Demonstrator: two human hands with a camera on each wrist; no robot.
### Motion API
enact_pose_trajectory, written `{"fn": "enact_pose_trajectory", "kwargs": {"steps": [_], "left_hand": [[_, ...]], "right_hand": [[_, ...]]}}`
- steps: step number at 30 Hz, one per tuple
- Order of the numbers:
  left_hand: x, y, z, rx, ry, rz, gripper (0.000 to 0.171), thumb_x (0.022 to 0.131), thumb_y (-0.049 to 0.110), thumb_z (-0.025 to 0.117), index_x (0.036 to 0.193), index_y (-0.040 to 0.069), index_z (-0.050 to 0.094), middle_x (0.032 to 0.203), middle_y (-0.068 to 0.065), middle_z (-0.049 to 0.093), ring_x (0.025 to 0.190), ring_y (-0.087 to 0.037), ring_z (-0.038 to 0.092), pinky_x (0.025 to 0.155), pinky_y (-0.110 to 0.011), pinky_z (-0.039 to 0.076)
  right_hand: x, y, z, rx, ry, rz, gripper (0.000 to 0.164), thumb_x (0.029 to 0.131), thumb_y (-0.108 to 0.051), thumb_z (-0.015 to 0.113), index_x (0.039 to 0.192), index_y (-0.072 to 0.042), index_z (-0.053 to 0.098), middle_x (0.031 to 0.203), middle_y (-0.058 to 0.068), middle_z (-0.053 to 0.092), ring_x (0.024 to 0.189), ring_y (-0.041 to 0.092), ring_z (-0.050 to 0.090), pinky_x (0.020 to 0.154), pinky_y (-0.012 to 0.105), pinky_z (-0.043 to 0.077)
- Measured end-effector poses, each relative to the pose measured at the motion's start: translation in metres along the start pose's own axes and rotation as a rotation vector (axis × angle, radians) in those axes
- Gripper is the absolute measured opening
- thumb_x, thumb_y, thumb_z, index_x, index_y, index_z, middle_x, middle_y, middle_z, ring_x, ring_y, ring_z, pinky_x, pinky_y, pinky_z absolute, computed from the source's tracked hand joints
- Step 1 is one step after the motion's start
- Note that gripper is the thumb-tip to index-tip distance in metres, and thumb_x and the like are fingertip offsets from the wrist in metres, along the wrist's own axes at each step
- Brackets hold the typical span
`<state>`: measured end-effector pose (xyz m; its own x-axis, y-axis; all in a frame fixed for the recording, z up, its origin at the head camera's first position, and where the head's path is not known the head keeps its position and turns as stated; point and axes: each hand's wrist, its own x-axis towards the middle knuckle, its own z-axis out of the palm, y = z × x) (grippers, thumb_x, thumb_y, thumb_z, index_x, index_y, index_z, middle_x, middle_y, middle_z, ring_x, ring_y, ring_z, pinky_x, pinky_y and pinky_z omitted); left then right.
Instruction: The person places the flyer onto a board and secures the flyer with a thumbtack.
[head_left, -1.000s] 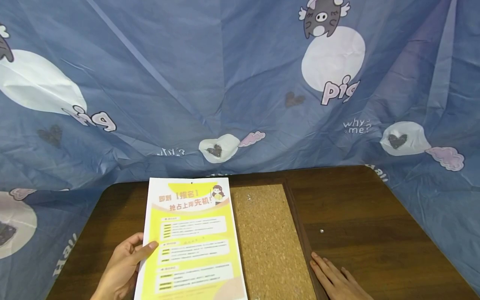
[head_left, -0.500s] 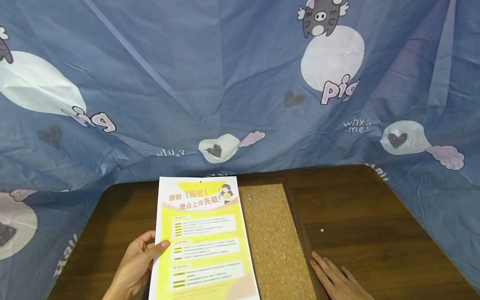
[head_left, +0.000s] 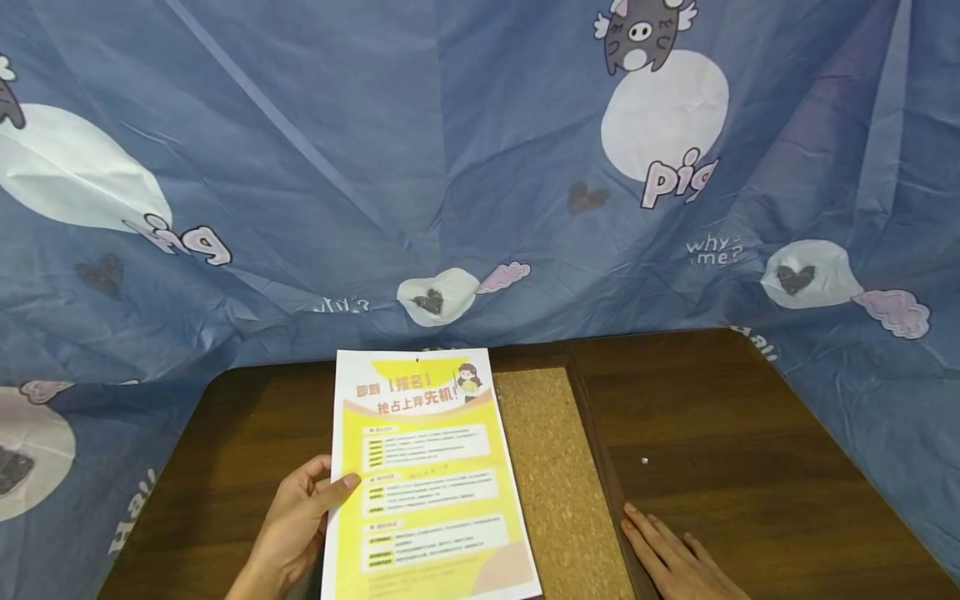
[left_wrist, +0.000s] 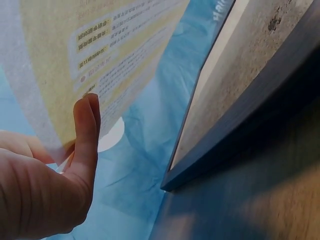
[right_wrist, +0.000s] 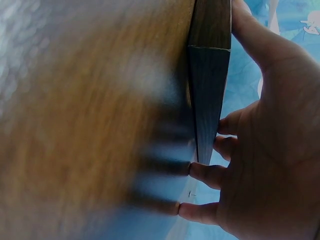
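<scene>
My left hand (head_left: 294, 521) pinches the left edge of a yellow and white printed poster (head_left: 431, 492), thumb on the printed face and fingers behind. The poster overlaps the left part of a framed cork board (head_left: 566, 483) in the head view. In the left wrist view, the sheet (left_wrist: 115, 55) stands apart from the board's dark frame (left_wrist: 240, 120). My right hand (head_left: 678, 554) rests along the board's right side, its fingertips at the wooden frame (right_wrist: 207, 90). A small dark spot sits at the poster's top middle.
The board lies on a dark brown wooden table (head_left: 750, 433). A small shiny object (head_left: 644, 461) lies right of the board. Behind the table hangs a blue cloth (head_left: 517, 150) with pig prints.
My left hand has carried the poster steadily to the right, so it covers more of the cork. The right hand has stayed at the frame's right side.
</scene>
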<state>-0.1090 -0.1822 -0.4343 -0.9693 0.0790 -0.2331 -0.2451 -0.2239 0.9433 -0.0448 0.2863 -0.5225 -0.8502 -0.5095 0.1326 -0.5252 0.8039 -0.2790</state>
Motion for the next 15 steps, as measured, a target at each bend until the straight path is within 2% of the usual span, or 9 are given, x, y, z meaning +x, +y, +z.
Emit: {"fn": "enact_pose_trajectory", "kwargs": {"steps": [4, 8, 15], "left_hand": [[0.001, 0.000, 0.004, -0.005, -0.004, -0.001, 0.013, 0.095, -0.001, 0.060, 0.105, -0.003, 0.052, 0.095, -0.015, 0.074, 0.081, -0.030, 0.073, 0.067, -0.040, 0.059], [0.003, 0.001, 0.009, -0.006, 0.011, -0.009, 0.014, 0.095, -0.001, 0.060, 0.106, -0.004, 0.051, 0.095, -0.016, 0.074, 0.080, -0.030, 0.073, 0.066, -0.040, 0.059], [0.005, 0.000, 0.016, -0.025, -0.010, -0.004, 0.016, 0.096, 0.000, 0.060, 0.110, -0.005, 0.052, 0.094, -0.015, 0.074, 0.079, -0.029, 0.073, 0.066, -0.039, 0.059]], "right_hand": [[-0.001, 0.000, 0.001, 0.001, 0.004, 0.009, 0.087, 0.088, -0.062, 0.064, 0.152, -0.009, 0.038, 0.163, 0.002, 0.023, 0.125, 0.042, 0.051, 0.075, 0.070, 0.045], [-0.001, 0.001, 0.001, -0.012, 0.006, 0.002, 0.087, 0.088, -0.061, 0.064, 0.154, -0.012, 0.035, 0.164, -0.002, 0.018, 0.124, 0.043, 0.051, 0.074, 0.070, 0.046], [-0.001, 0.001, 0.001, -0.034, 0.024, -0.010, 0.089, 0.087, -0.063, 0.064, 0.155, -0.014, 0.034, 0.164, -0.002, 0.019, 0.123, 0.042, 0.052, 0.073, 0.069, 0.046]]}}
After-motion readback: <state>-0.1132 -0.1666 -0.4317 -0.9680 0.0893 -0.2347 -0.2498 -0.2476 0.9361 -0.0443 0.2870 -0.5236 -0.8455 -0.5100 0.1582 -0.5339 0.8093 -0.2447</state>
